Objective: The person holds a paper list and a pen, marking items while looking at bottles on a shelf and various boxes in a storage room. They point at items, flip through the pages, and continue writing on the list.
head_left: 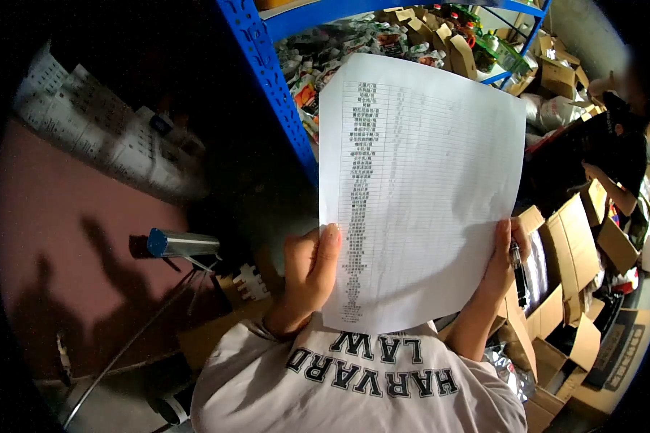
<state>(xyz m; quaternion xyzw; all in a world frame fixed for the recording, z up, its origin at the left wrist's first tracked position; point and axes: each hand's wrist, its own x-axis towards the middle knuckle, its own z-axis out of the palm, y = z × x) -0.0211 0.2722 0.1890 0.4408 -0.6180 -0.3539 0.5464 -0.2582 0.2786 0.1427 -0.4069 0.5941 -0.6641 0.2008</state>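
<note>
A large white sheet (426, 166) printed with a table and a column of characters is held up before my chest. My left hand (314, 267) pinches its lower left edge, thumb on the front. At the lower right edge my right hand (509, 249) grips the sheet and also holds a dark pen (518, 274), which points down. The fingers behind the paper are hidden.
A blue metal shelf (267, 79) with many packets stands ahead. Open cardboard boxes (570, 252) crowd the right side, where another person (614, 151) in dark clothing is. At left are a silver cylinder (184, 244) on a stand and hanging printed sheets (101, 130).
</note>
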